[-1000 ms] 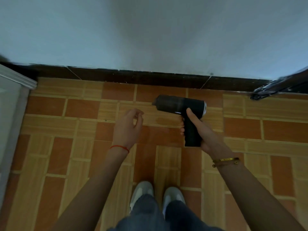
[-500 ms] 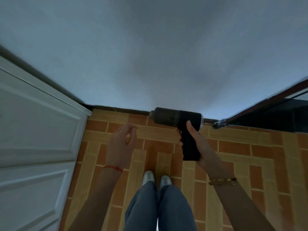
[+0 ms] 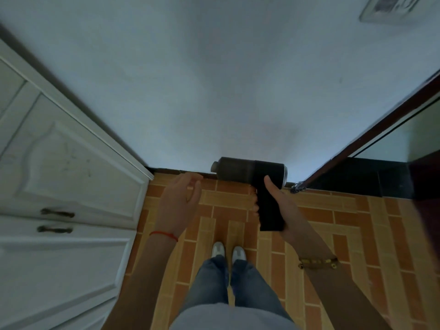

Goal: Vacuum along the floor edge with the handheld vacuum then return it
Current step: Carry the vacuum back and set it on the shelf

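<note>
The person's arms are bare, with no sleeves. A thin red string bracelet (image 3: 163, 235) circles the left wrist; a gold-toned chain bracelet (image 3: 317, 262) circles the right. Blue jeans (image 3: 226, 289) fall over white shoes (image 3: 229, 251).

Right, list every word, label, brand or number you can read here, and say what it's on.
None can be read.
Black handheld vacuum in the right hand: no legible marking shows.
Grey wall plate, top right: blurred, possibly marked, unreadable.
White panelled cabinet doors: only scuffs, no text.
</note>
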A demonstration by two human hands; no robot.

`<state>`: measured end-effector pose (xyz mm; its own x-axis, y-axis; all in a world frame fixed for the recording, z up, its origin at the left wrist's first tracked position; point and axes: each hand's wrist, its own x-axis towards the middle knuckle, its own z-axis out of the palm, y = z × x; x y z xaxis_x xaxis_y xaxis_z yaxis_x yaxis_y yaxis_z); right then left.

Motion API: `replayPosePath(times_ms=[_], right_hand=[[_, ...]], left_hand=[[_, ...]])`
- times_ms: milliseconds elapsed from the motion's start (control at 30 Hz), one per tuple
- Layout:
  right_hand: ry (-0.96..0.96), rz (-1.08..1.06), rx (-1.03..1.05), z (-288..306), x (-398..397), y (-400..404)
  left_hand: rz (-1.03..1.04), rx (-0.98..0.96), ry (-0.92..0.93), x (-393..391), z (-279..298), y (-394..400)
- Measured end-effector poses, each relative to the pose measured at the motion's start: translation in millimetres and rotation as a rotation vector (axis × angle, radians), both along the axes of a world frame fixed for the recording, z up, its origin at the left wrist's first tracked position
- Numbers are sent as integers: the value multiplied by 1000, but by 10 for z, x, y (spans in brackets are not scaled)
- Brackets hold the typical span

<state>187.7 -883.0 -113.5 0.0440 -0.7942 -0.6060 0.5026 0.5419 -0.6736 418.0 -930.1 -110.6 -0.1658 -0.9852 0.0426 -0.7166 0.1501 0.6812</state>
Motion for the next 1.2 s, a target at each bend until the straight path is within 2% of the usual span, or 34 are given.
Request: replayPosePath(times_ms=[200, 333, 567, 900, 1200], right_hand=[[22, 45, -4, 164, 158, 249], [7, 131, -17, 185, 293, 305], [-66, 404, -2, 165, 670, 288], [-97, 905, -62, 308, 1543, 624], [-105, 1101, -113, 398, 2371, 1863]], left_hand=[[20, -10, 34, 130, 241, 354], [115, -15, 35, 265, 275, 632], [421, -11, 75, 639, 261, 1305], [882, -61, -25, 1163, 279, 2628], [1204, -70, -28, 1494, 285, 4419]])
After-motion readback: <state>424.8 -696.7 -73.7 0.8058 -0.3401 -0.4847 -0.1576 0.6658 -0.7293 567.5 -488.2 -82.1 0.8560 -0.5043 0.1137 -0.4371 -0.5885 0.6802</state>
